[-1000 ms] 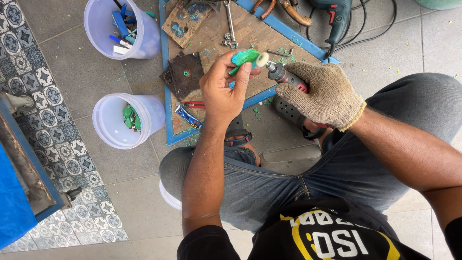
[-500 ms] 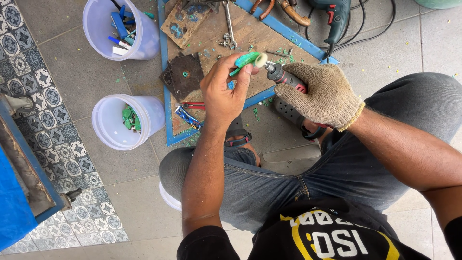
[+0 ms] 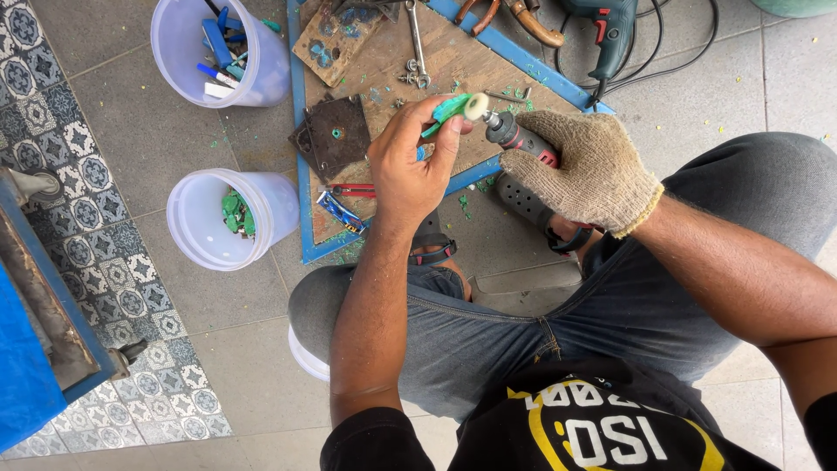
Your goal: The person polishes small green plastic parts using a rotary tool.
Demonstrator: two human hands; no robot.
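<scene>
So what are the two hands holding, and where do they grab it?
The left hand pinches a small green piece by its lower end. The gloved right hand wraps the body of a small rotary tool, whose white wheel meets the piece.

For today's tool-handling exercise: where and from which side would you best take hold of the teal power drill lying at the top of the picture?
Probably the drill is best taken by its pistol handle, coming from its open right side. The handle sticks out clear toward the floor, while its nose points at the crowded wooden board and black cables trail off behind.
</scene>
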